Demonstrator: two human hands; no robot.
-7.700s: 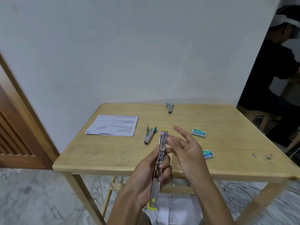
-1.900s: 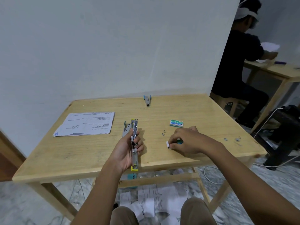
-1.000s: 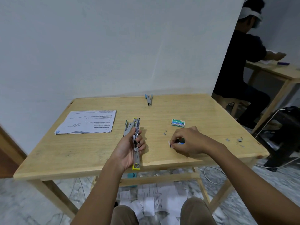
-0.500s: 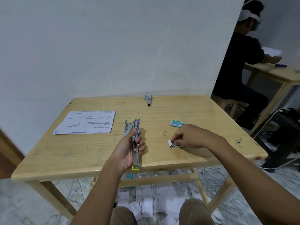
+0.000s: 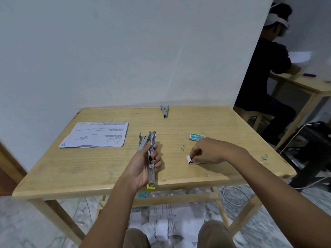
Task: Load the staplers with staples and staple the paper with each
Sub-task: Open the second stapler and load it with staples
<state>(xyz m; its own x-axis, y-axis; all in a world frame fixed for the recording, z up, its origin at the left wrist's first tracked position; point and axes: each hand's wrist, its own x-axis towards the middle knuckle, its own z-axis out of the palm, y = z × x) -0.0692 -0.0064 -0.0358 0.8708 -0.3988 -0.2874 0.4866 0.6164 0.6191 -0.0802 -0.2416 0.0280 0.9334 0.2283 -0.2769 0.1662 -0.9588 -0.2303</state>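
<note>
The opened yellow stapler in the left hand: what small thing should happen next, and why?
Probably the right hand lifts a strip of staples out of the small open box it is picking at. The left hand holds the yellow stapler swung open, and whether its channel is empty cannot be told.

Both forearms bare, no sleeves in view up to the frame edge. No watch, bracelet or ring on left hand or right hand, far as can be seen. Fingernails short, plain; too small to tell more. Left forearm runs long and slim from bottom centre. Right forearm looks thicker, nearer the lens, w/ wide-angle stretch. Knees at bottom edge in brownish-khaki trousers, plain fabric, no pattern, pockets or seams visible. Feet and shoes out of frame.
</note>
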